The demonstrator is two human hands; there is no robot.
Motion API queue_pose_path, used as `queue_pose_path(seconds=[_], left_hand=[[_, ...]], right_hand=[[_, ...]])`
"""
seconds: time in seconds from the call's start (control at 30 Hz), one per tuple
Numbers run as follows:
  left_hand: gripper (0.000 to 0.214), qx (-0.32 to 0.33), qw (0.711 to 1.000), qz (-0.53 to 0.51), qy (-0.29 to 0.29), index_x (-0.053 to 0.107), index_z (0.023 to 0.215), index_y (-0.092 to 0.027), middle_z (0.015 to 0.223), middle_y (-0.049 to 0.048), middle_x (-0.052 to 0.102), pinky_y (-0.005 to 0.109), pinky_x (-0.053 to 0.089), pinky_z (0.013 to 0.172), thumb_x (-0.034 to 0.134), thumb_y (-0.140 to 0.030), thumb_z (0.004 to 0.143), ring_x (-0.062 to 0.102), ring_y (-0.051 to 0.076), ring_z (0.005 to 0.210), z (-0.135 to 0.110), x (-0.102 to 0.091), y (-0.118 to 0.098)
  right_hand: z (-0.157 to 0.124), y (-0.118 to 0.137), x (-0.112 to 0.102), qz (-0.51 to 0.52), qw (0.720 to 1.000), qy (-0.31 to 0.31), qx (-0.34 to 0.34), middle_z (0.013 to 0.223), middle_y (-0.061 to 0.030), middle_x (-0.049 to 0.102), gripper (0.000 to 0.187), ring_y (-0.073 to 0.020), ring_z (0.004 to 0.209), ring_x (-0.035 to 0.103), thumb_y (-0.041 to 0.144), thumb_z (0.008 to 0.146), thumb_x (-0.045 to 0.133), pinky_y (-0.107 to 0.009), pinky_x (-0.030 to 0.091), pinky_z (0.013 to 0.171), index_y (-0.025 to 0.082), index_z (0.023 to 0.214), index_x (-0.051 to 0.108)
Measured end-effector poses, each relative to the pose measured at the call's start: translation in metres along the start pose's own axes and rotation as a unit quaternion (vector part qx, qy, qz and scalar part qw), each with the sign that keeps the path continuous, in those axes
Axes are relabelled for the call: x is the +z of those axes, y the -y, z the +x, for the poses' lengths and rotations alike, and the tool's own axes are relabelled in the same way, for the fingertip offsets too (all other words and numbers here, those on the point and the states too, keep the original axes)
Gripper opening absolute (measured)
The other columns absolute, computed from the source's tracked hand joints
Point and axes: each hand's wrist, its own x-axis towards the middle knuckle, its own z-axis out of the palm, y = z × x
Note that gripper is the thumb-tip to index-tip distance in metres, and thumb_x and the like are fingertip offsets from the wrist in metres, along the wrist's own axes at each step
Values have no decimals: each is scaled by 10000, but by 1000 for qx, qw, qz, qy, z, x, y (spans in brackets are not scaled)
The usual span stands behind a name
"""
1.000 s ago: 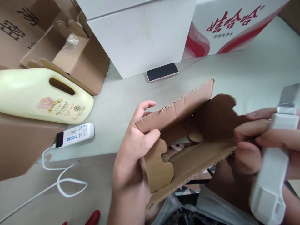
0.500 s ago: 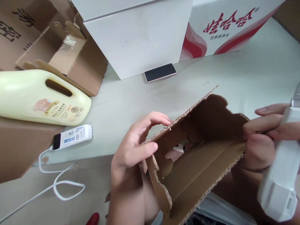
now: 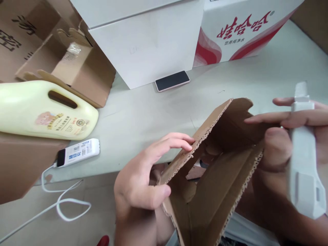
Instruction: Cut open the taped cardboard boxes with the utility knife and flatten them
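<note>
An open-ended brown cardboard box (image 3: 212,198) with ragged cut edges is tilted toward me at the front of the table. My left hand (image 3: 138,184) grips its left side, fingers over the upper panel's edge and thumb at the near rim. Through a gap in the box some skin and a small dark-and-white patch show, too little to make out. My right hand (image 3: 278,147) is at the right end of the box, closed round a white utility knife (image 3: 303,150) held upright, metal tip away from me. Its index finger stretches toward the box's far flap.
A pale yellow jug (image 3: 41,112), a white power bank (image 3: 78,152) with its cable (image 3: 60,201) and cardboard boxes (image 3: 89,71) are on the left. Behind stand a white box (image 3: 143,48) and a red-and-white water carton (image 3: 238,34). A phone (image 3: 172,81) lies before them.
The box has turned, its upper panel now showing more of its outer face. My right hand has moved left with the knife, which is more upright, and its index finger has straightened.
</note>
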Motion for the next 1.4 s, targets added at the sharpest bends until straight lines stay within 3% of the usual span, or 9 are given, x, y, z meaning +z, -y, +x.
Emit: queue_pose_path(seconds=[0.13,0.27,0.47,0.6,0.7,0.8,0.97,1.2,1.4], left_hand=[[718,19,998,15,63,581,1442,-233,1484,172,510,609,399,1142,691,-361,744,492,416,1377,-1,0,-1],[790,41,990,79,107,555,1484,-276,1522,179,510,663,343,1170,789,-432,746,453,429,1429,1,-2,-2],[779,-19,989,108,101,615,1439,-264,1556,191,499,703,316,1175,806,-573,751,407,458,1463,2,0,-8],[782,-23,988,110,107,628,1426,-275,1543,192,510,686,352,1165,820,-588,736,425,457,1455,5,-2,-11],[740,-3,986,110,123,628,1405,-308,1579,145,479,627,375,1180,862,-460,720,419,440,1480,2,-1,-20],[629,15,961,176,213,694,1301,-297,1578,117,495,619,318,1225,865,-321,696,462,432,1458,-6,3,-36],[509,-16,945,275,180,744,1194,-291,1494,90,594,579,354,1232,758,-91,726,469,359,1470,-11,13,-47],[245,88,971,199,101,789,1023,-242,1152,100,779,485,463,1175,850,-333,804,744,256,1084,2,4,-30],[167,115,973,187,75,802,947,-236,968,80,812,495,486,1156,852,-301,801,783,233,916,6,6,-30]], right_hand=[[-8,-4,2,25,998,-53,-37,520,16,630,282,-263,662,705,458,843,578,-623,575,872,260,704,432],[-17,-6,-3,10,1000,3,3,680,12,717,138,-325,863,751,334,821,592,-718,456,1015,270,854,475],[-9,2,-14,-38,990,134,38,860,-29,779,234,-377,1121,719,323,763,738,-676,500,977,278,841,522],[-5,5,-17,-42,983,175,34,915,-37,789,190,-336,1013,735,297,786,727,-559,559,885,273,851,550],[-6,5,-16,-39,982,178,39,916,-14,787,194,-277,876,722,273,778,730,-447,558,773,275,861,555],[-7,3,-15,-49,982,177,48,918,1,781,193,-249,822,704,259,773,727,-407,535,726,276,882,569],[-7,-2,-13,-21,983,162,83,904,4,778,198,-249,784,720,279,772,726,-409,528,674,275,884,563],[-3,0,-9,142,987,48,57,844,16,680,225,-249,831,766,214,822,687,-441,584,711,297,936,511],[4,3,-7,151,982,107,46,932,13,717,262,-227,811,751,215,806,696,-434,596,725,299,947,492]])
